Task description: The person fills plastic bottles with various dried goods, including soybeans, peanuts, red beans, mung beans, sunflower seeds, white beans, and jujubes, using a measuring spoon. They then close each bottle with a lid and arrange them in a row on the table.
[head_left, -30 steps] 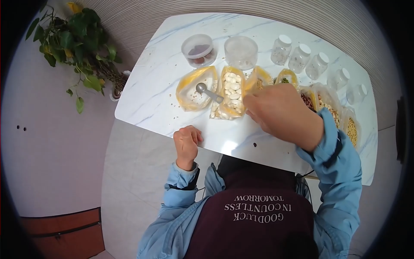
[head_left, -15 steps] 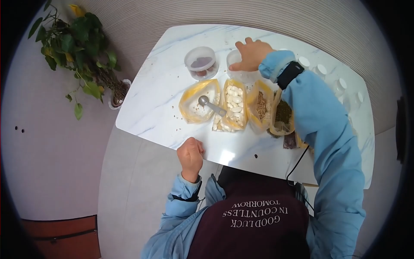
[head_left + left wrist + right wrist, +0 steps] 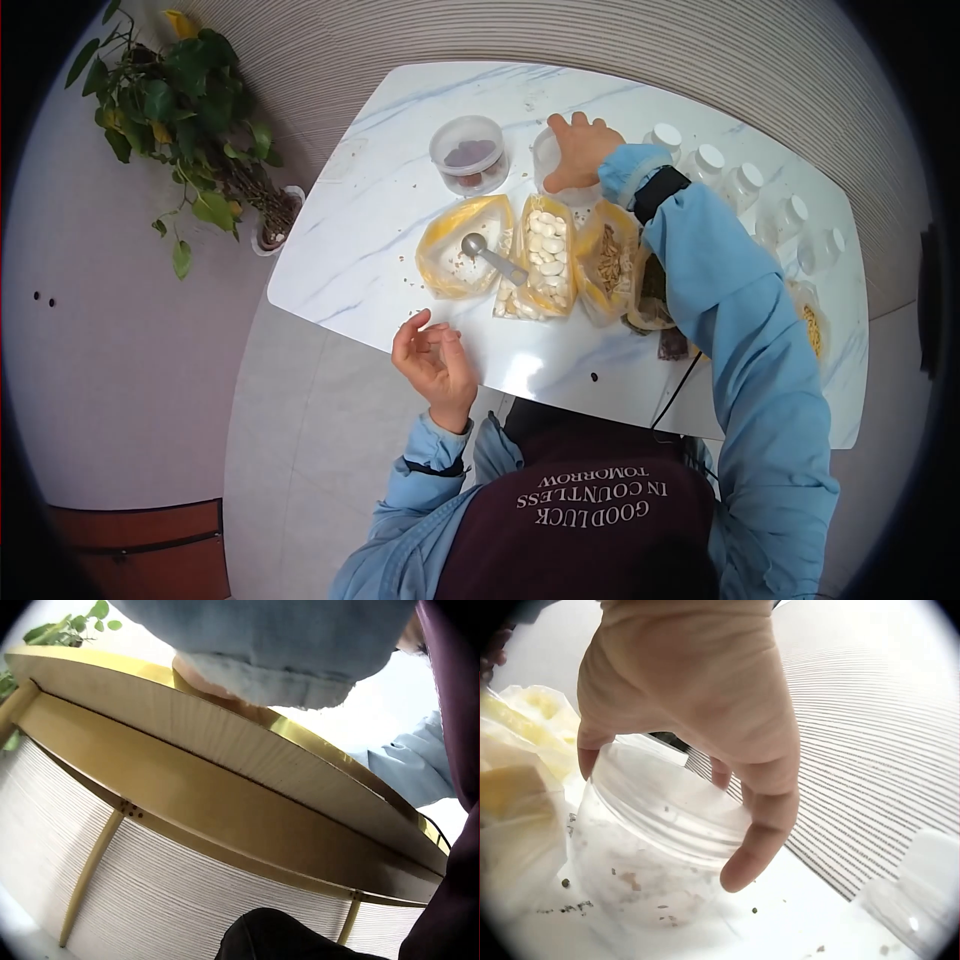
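Loosening from the fist it was making half a second ago, the left hand (image 3: 437,370) is now lying palm up by the table's near edge, lower centre-left of the head view. Its fingers are curling loosely and holding nothing. A dark bean (image 3: 594,377) is sitting near that edge, lower centre. Beyond, yellow-edged bags are standing in a row: a bag with crumbs (image 3: 435,255), a bag of white beans (image 3: 547,250), a bag of brown pieces (image 3: 610,265), and others partly hiding under the right sleeve (image 3: 735,270). A measuring spoon (image 3: 492,258) is lying across the first two. Behind the bags, upper centre, the right hand (image 3: 585,150) is gripping a round clear tub (image 3: 652,847), fingers spreading partway open across its width, thumb and fingertips touching opposite sides. Another tub (image 3: 469,165), holding dark pieces, is standing to its left; white-lidded jars (image 3: 703,165) are lining the upper right. Farther off, a leafy plant (image 3: 190,110) is hanging at upper left.
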